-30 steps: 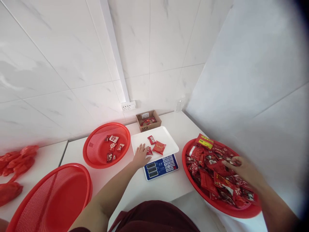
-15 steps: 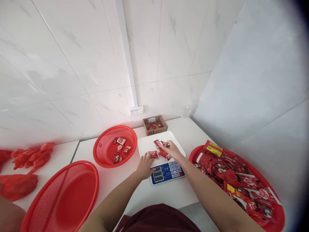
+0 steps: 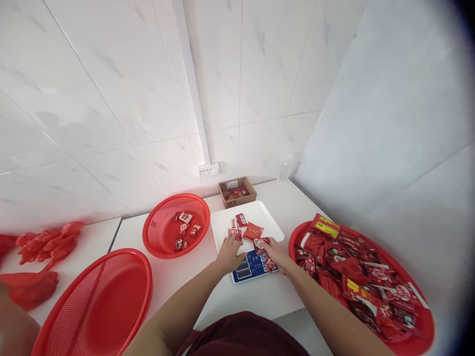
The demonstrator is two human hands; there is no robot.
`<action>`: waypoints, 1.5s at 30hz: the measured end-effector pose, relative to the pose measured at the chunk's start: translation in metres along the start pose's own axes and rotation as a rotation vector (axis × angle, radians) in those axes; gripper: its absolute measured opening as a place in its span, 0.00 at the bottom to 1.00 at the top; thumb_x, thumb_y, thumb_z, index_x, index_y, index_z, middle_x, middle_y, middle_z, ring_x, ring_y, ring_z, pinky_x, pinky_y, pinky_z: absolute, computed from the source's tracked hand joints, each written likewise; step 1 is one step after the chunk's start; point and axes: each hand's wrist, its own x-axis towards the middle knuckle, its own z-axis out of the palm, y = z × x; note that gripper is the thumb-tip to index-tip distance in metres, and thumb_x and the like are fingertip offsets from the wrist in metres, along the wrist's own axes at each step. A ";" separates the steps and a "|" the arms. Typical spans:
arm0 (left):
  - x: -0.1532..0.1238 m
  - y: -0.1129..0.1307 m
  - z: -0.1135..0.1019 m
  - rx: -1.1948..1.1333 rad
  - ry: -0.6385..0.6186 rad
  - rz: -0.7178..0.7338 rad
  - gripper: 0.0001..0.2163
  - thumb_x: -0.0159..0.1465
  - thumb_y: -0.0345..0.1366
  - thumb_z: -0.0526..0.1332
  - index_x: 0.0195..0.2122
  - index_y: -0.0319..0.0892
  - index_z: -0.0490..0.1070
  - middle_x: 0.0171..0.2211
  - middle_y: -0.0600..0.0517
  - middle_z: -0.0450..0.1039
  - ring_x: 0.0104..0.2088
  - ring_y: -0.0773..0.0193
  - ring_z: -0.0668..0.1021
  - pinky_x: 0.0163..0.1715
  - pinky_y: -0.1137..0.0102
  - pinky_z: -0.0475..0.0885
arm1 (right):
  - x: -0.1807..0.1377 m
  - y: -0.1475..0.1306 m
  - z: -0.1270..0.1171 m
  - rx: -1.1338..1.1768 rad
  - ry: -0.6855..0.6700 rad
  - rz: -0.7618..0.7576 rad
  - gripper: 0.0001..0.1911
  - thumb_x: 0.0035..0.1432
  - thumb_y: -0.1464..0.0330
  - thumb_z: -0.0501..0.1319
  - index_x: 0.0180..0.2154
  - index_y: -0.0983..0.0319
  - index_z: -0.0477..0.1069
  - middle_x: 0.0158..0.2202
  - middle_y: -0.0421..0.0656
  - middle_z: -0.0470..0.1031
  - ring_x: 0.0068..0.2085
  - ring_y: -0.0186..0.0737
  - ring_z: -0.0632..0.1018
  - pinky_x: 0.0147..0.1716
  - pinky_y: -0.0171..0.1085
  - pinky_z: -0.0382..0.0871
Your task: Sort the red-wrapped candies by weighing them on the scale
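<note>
the left hand point(image 3: 227, 255) has its fingers spread, with the tips at a little packet point(image 3: 235, 235) on the white tray point(image 3: 269, 221) of the scale point(image 3: 253, 267). the right hand point(image 3: 277, 253) has its fingers pinching a shiny packet point(image 3: 261, 243) by the tray's front edge, near a square red packet point(image 3: 253, 231). a big red basket point(image 3: 428, 326) full of packets is on the right.

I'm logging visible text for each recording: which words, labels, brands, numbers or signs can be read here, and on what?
"SF": front of the cardboard box.
White label on that box: too small.
Blue scale panel: markings too small; right hand and packets partly cover the keys.
Scale displays: no figures readable.
Red packets: print too small.
Yellow labels in the basket at right: too blurred.
</note>
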 end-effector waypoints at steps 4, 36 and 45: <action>-0.012 0.002 0.011 -0.039 0.037 0.021 0.17 0.60 0.38 0.59 0.51 0.42 0.68 0.65 0.41 0.50 0.65 0.46 0.51 0.61 0.49 0.54 | 0.002 -0.008 0.016 0.065 -0.065 -0.013 0.15 0.58 0.60 0.53 0.46 0.58 0.63 0.26 0.40 0.75 0.20 0.31 0.71 0.19 0.30 0.62; -0.023 0.045 0.006 -0.403 0.056 -0.077 0.22 0.59 0.38 0.57 0.55 0.44 0.62 0.58 0.43 0.63 0.59 0.52 0.64 0.56 0.57 0.60 | -0.064 0.043 -0.031 0.071 0.186 -0.131 0.18 0.42 0.55 0.60 0.33 0.61 0.72 0.28 0.42 0.75 0.30 0.40 0.76 0.28 0.38 0.72; 0.014 0.007 0.008 0.154 -0.029 -0.096 0.27 0.64 0.46 0.48 0.63 0.43 0.54 0.67 0.47 0.45 0.67 0.49 0.44 0.63 0.50 0.41 | -0.073 0.084 -0.080 0.053 0.504 -0.070 0.20 0.39 0.53 0.59 0.31 0.60 0.73 0.32 0.46 0.78 0.34 0.46 0.78 0.33 0.41 0.74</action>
